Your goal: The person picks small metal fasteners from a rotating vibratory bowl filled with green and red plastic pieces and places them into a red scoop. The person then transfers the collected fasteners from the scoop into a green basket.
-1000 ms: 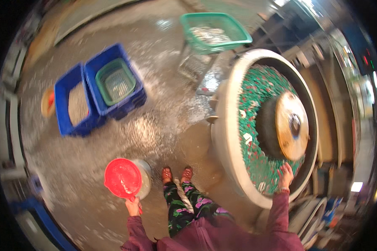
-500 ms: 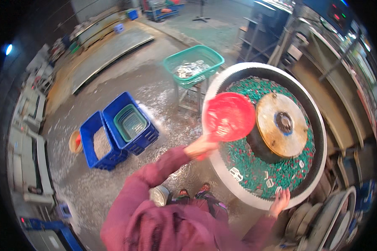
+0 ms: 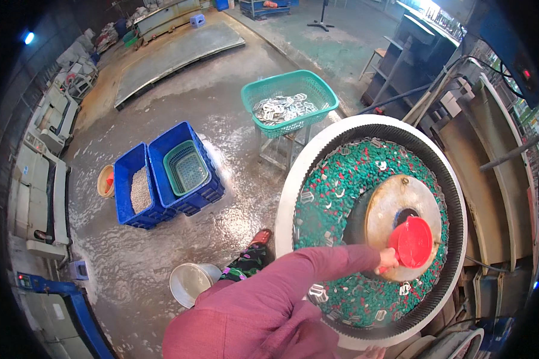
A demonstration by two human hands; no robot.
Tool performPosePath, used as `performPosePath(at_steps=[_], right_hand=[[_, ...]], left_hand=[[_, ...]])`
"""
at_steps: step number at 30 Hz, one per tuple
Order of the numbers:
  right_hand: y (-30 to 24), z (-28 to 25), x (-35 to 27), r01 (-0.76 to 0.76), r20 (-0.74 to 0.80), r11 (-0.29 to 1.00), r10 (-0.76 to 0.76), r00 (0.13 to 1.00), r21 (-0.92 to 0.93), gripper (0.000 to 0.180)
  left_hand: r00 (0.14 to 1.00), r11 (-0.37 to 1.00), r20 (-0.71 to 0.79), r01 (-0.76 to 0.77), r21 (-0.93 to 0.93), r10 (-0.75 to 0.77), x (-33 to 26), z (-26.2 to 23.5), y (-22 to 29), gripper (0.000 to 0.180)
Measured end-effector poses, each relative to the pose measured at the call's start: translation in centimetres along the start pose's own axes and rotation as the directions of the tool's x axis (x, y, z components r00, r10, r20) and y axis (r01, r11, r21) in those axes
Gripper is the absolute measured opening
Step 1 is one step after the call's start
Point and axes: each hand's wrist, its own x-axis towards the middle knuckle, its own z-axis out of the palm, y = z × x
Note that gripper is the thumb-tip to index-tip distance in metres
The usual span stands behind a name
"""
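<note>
Red scoop [image 3: 414,242] in left hand [image 3: 388,259], arm [image 3: 326,264] stretched rightward.

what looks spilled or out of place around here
The floor is wet and glossy around the blue crates, as if liquid had spilled or splashed. Brownish stains mark the round disc below the red dipper in the left hand. Nothing else clearly stands out.

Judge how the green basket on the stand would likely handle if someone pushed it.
The green basket may be rather heavy, given the heap of loose pieces inside. It looks fairly stiff, its walls holding their flared shape. A sideways shove might tip it, since its rim reaches past the stand beneath.
</note>
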Motion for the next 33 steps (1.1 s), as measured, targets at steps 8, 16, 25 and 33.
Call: performPosePath(at_steps=[8, 16, 25, 33], right_hand=[[-0.6, 12.1, -1.5, -0.128, -0.046, 0.990, 0.125, 0.991, -0.061, 0.038], [0.8, 16.1, -2.9, -0.116, -0.181, 0.982, 0.088, 0.980, -0.151, 0.038], [8.0, -11.3, -3.7, -0.073, 0.083, 0.641, 0.210, 0.974, -0.764, 0.037], [6.3, -3.4, -7.9, -0.011, -0.032, -0.089, 0.239, 0.971, -0.996, 0.032]], left_hand=[[0.991, 0.947, 0.131, -0.073, 0.312, 0.033, 1.8, -5.2, 2.7, 0.042], [0.600, 0.780, -0.517, -0.340, 0.525, 0.610, -3.3, -42.2, 13.6, 0.024], [0.763, 0.189, -0.527, 0.493, 0.849, 0.374, -3.5, -75.1, -0.1, 0.043], [0.950, -0.020, -0.246, 0.254, 0.967, 0.192, -11.1, -76.6, 3.7, 0.029]])
